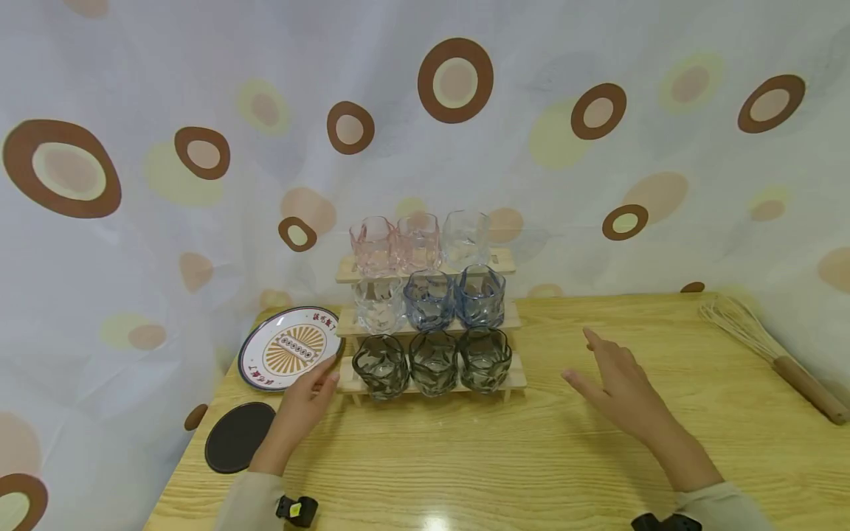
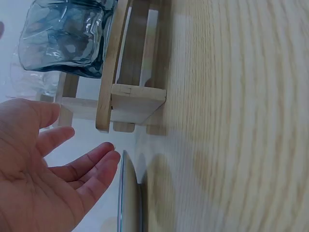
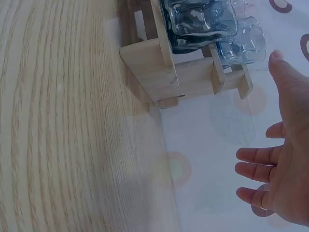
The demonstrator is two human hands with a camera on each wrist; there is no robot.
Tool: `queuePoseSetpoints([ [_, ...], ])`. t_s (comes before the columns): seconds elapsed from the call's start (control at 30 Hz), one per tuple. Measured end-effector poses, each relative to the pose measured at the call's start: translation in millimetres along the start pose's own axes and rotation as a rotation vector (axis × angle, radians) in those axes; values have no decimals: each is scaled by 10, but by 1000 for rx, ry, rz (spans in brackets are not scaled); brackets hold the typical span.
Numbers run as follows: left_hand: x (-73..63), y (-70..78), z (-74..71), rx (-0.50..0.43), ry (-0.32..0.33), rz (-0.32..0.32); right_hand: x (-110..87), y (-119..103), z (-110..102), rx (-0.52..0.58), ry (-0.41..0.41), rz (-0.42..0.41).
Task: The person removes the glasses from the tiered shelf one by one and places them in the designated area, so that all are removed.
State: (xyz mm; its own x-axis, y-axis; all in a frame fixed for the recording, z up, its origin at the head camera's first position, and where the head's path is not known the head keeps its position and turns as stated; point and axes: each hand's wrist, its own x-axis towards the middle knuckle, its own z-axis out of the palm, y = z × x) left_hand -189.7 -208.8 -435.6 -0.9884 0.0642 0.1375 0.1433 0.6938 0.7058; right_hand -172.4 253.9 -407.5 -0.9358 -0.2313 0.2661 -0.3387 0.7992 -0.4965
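A three-step wooden rack point(image 1: 345, 380) carries glass tumblers in rows of three. Smoky grey tumblers point(image 1: 434, 365) fill the bottom step. On the middle step, one clear tumbler point(image 1: 380, 306) stands left of two blue tumblers point(image 1: 481, 297). Up top are two pink tumblers point(image 1: 375, 247) and a clear one on the right. My left hand point(image 1: 304, 405) is beside the rack's left end, fingers loosely bent and holding nothing; in the left wrist view its fingertips point(image 2: 108, 153) are just off the wood. To the right of the rack hovers my right hand point(image 1: 620, 387), empty, thumb and fingers spread.
A white plate point(image 1: 256, 352) with a sunburst print lies left of the rack. In front of it is a black round mat point(image 1: 239, 439). A whisk point(image 1: 806, 387) with a wooden handle rests at the far right. Dotted cloth point(image 1: 392, 177) hangs behind the wooden table point(image 1: 451, 450).
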Motion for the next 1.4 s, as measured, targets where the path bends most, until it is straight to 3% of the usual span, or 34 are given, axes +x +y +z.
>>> queuePoseSetpoints([
  [0.2,67,-38,51,-88,-68,-112,74,-89,74,88,-40,-10],
  [0.47,112,-101,107,-270,-127,-185,214,-241,229,162,-83,-28],
  [0.67,130,-107,121,-393,-132,-187,304,-317,351,204,-96,-45],
  [0.97,178,-164,142,-410,-157,-187,385,-410,478,274,-107,-93],
  [1.13,197,-178,140,-465,-167,-202,441,-460,528,310,-94,-117],
  [1.4,204,-200,192,-573,-142,-251,497,-520,607,326,-118,-79],
])
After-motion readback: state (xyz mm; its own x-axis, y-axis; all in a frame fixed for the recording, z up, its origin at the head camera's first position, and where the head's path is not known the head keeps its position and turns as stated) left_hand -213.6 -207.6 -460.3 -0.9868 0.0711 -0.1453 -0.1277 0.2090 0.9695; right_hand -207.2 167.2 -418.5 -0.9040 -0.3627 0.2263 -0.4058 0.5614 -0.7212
